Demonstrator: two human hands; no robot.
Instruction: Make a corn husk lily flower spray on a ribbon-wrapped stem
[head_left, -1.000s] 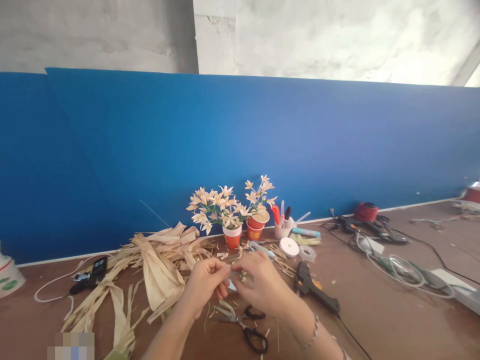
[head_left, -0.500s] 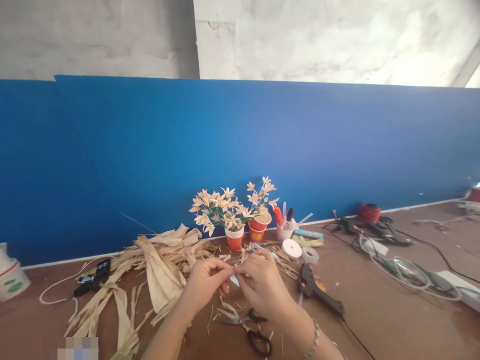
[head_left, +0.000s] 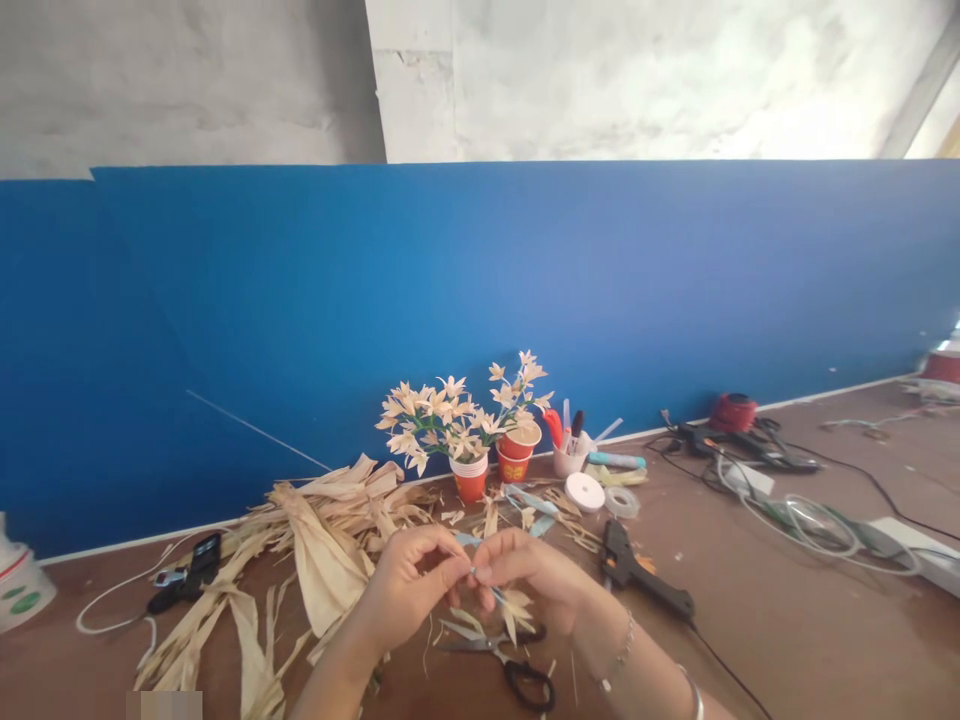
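Note:
My left hand [head_left: 420,585] is closed in a pinch, thumb and forefinger on a small light-blue bit, perhaps tape or a stem end. Fingertips meeting it, my right hand [head_left: 529,570] is also pinched closed. From under the right fingers a pale husk flower [head_left: 516,612] hangs on a thin bluish stem, petals downward; the exact grip is partly hidden. Open-bladed scissors [head_left: 499,655] with black handles lie on the table just below the flower. Beyond the hands, light-blue strips [head_left: 541,515] rest among husk scraps.
Dried corn husks [head_left: 322,560] are heaped at left. Similar flowers [head_left: 442,415] stand in red paper cups [head_left: 470,485] by the blue partition [head_left: 480,270]. A white tape roll [head_left: 585,492], a pen cup [head_left: 570,460] and a corded glue gun [head_left: 637,570] lie to the right.
The husk flower now shows below my right hand, which has turned and lifted its wrist. Both hands remain together, fingertips touching. The view has shifted slightly.

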